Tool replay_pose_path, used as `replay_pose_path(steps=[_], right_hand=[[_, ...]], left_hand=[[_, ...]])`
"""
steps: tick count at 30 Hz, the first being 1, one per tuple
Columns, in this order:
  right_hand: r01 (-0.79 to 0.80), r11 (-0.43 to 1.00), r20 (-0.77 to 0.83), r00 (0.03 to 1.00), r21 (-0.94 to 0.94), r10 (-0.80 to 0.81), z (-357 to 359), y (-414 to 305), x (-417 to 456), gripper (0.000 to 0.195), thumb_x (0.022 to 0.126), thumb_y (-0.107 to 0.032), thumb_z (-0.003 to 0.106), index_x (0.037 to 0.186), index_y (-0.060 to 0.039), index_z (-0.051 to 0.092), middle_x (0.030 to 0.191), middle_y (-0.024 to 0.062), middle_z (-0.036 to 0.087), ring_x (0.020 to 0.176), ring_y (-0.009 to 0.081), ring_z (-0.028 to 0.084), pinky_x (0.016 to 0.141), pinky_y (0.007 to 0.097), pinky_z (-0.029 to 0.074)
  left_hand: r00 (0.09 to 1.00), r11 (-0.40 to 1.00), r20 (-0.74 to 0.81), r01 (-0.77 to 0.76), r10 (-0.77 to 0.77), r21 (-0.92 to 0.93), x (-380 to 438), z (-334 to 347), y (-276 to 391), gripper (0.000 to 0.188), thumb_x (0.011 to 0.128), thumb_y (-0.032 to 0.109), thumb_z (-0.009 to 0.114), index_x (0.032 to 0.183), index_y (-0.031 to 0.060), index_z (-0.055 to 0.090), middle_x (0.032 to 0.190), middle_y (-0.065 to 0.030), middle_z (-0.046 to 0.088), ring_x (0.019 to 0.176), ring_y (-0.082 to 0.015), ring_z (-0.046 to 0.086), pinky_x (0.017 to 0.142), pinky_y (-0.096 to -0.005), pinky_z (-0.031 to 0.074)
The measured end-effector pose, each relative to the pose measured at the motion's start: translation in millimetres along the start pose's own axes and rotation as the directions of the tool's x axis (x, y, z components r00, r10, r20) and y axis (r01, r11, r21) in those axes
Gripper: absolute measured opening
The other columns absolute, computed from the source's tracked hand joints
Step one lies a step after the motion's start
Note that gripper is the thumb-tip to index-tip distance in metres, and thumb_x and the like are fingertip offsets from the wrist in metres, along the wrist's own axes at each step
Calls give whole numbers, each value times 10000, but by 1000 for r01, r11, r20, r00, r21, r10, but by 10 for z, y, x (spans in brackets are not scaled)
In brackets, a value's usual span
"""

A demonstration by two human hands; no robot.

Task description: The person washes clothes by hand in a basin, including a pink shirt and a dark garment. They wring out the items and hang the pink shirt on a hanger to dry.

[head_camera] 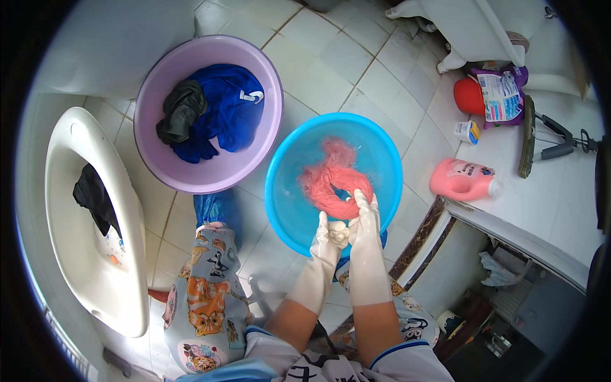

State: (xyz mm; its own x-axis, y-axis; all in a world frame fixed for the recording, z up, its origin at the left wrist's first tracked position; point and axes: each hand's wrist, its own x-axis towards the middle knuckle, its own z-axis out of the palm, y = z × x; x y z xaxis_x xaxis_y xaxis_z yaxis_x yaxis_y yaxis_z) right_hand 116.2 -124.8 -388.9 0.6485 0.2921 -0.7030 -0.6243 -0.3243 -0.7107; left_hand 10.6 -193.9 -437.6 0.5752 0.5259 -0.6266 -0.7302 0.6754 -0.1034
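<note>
A blue plastic basin [273, 210] holds water and a wet pink cloth [322, 188], bunched into a loop with its far part spread in the water. Both hands wear long white rubber gloves. At the cloth's near right side, my right hand [365, 222] grips it, the thumb inside the loop and the fingers round the outside. My left hand [329, 236] is over the basin's near part with curled fingers, its thumb at the cloth's near edge. Whether that hand has hold of any cloth cannot be made out.
Beyond the left knee stands a purple basin [152, 164] with blue [229, 107] and dark grey garments [184, 112]. A white baby bathtub [62, 229] at left contains a black garment [98, 198]. At right are a pink detergent bottle [463, 179], a small tub [467, 132] and a squeegee [527, 138].
</note>
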Motion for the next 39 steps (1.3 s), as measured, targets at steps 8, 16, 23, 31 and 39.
replay_pose_path(steps=[8,16,23,31,39], right_hand=[[-80,258,-96,994,-963,-50,182,254,232,838,912,-284,759,1599,-33,351,1602,232,443,1434,334,505,1163,394,434],[204,892,28,977,-404,-211,-86,-421,-463,753,826,-68,815,1488,54,478,1336,184,661,1128,230,672,992,322,527],[319,931,22,947,-177,-320,188,-1227,-1370,800,829,11,780,1533,19,401,1379,160,616,1236,224,616,1116,344,439],[418,904,246,888,-87,-387,145,-1679,-1688,414,913,-51,725,1296,3,576,1101,107,705,922,186,689,900,331,548],[46,997,158,987,-54,-37,58,-1632,-1392,415,1022,-164,648,1391,-37,510,1184,134,678,953,223,701,876,398,583]], left_hand=[[901,983,-409,-84,145,163,153,98,177,476,1103,461,508,1034,32,703,867,-88,746,762,-209,727,647,-312,592],[936,986,-318,-118,149,115,144,514,144,674,1108,297,384,1649,-7,122,748,-8,442,582,-139,391,726,-346,518],[963,997,-266,-16,34,70,-186,955,213,545,1148,444,327,1546,73,358,763,-33,489,639,-195,498,820,-360,556],[948,943,-298,194,-110,270,-615,685,500,644,1133,484,373,1682,227,158,1093,-78,687,873,-257,722,870,-413,619],[884,899,-251,428,-394,98,-727,913,586,806,1014,665,513,1619,172,307,1397,-117,616,1160,-309,673,1019,-505,552]])
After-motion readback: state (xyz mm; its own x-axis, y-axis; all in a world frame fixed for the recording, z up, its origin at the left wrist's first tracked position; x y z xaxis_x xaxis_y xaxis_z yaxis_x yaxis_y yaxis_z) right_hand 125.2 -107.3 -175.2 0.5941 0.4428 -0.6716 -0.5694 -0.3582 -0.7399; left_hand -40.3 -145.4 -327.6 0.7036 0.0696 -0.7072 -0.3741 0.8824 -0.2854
